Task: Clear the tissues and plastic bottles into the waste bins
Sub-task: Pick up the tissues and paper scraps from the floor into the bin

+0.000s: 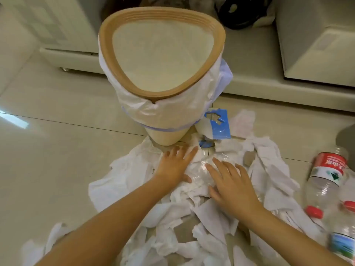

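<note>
Just in front of the waste bin (163, 77), the tissues (192, 189) lie spread on the floor, and both hands rest flat on the heap. The left hand (174, 166) and the right hand (232, 187) have straight, spread fingers and grasp nothing yet. The plastic bottles (324, 181) lie to the right of the bin, apart from the hands. I think a loose scoop may drop light pieces beside the bin, because its lined mouth stands high above the heap.
</note>
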Demonstrator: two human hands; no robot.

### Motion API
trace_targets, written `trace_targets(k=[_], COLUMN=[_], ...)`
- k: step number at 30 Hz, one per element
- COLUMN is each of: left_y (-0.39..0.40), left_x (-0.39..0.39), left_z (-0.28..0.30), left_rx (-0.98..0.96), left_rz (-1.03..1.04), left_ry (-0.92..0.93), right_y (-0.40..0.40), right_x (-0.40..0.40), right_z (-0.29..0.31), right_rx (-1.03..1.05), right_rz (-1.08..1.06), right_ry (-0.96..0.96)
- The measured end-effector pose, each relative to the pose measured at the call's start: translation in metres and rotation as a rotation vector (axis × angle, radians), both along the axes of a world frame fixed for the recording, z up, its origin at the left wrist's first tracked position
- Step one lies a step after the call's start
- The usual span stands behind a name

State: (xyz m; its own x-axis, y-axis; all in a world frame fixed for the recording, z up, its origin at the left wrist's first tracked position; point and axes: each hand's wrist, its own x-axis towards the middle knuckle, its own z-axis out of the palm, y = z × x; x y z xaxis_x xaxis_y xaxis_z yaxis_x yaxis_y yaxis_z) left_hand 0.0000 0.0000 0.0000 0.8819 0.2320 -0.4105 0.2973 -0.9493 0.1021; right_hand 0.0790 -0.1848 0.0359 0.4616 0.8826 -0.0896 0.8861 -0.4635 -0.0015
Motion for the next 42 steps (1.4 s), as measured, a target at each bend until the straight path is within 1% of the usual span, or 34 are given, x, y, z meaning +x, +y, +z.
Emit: trace_targets(k=[2,4,6,10,11,14,18,24,28,33,37,39,40,42], left_y=[0.0,0.002,0.006,0.017,0.019,0.025,0.027,0.032,0.031,0.029,0.022,0.022,0.022,0.023], left_x=[0.0,-0.006,-0.013,-0.023,-0.025,-0.035,-0.046,-0.058,-0.064,-0.072,-0.079,-0.079,-0.08,-0.082], left_z=[-0.002,-0.01,-0.016,-0.011,-0.008,-0.005,0.001,0.019,0.035,0.06,0.088,0.099,0.102,0.104], left_rx=[0.023,0.067,0.108,0.163,0.174,0.187,0.211,0.228,0.222,0.188,0.229,0.232,0.234,0.234], left_rz=[0.017,-0.034,-0.061,-0.102,-0.093,-0.052,-0.06,-0.06,-0.07,-0.092,-0.141,-0.126,-0.113,-0.097], left_ry=[-0.084,-0.264,-0.404,-0.541,-0.568,-0.636,-0.679,-0.712,-0.748,-0.841,-0.951,-0.97,-0.971,-0.954], right_y=[0.002,-0.002,-0.003,0.002,0.004,0.014,0.02,0.022,0.02,0.012,0.007,0.006,0.006,0.007], right_x=[0.004,0.004,0.004,0.006,0.006,0.006,0.007,0.006,0.002,0.003,0.002,0.003,0.002,-0.004], right_z=[-0.005,-0.013,-0.018,-0.025,-0.027,-0.035,-0.039,-0.027,-0.017,0.006,0.038,0.038,0.033,0.018], right_rx=[0.02,0.015,-0.044,-0.197,-0.197,-0.163,-0.061,0.129,0.176,0.417,0.61,0.567,0.493,0.27], right_rz=[-0.029,-0.025,-0.052,-0.022,-0.008,0.065,0.126,0.177,0.248,0.212,0.26,0.269,0.255,0.22], right_ry=[0.02,-0.005,0.041,0.131,0.129,0.03,-0.052,-0.168,-0.192,-0.174,-0.165,-0.104,-0.064,0.01])
